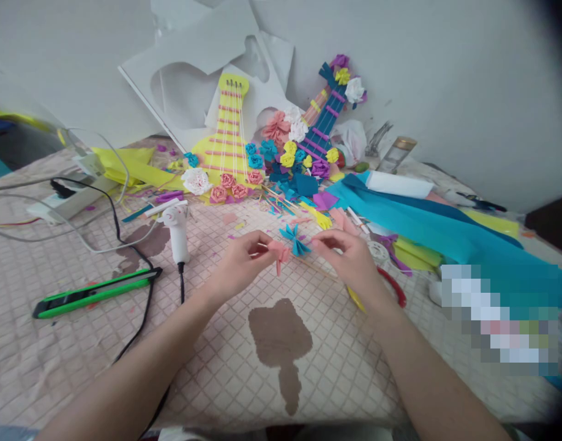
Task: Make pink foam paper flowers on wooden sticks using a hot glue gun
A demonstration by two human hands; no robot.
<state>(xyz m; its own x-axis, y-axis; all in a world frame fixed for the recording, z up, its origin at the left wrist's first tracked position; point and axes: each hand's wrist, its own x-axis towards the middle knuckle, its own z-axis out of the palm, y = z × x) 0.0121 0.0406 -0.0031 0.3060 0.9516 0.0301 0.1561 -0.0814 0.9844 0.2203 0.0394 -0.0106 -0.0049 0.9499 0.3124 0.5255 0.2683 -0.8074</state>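
**Pink paper pinched at the left, blue folds close to the right**

The person's left hand [251, 257] grasps a small folded pink paper [280, 251] between thumb and fingertips, gripping it by one side, which probably keeps the loose folds together while the rest stays in view. The right hand [349, 257] has its thumb and forefinger brought close together; whether anything small sits between them cannot be told. A fanned blue paper flower [300, 246] is between the two hands, just beside the right fingertips, though touching or apart is unclear.

The layout seems meant for easy reach. A white glue gun [179, 236] is near the left hand, its cord running toward the person, and a green cutter [97, 294] lies farther left with its tip across a black cable. A tool with red and yellow handles shows partly from under the right wrist — its red handle [393, 288] curves out on the far side. Behind, a yellow paper guitar [230, 116] and a dark blue paper guitar [324, 128] lean up at the back, likely to leave the near part of the tablecloth [217, 367] for handwork.

Both forearms come in from the lower corners and slant inward, so the hands face each other over the middle of the table — wrists low, the left fingers curled around their pinch, the right ones bent and pointing inward.
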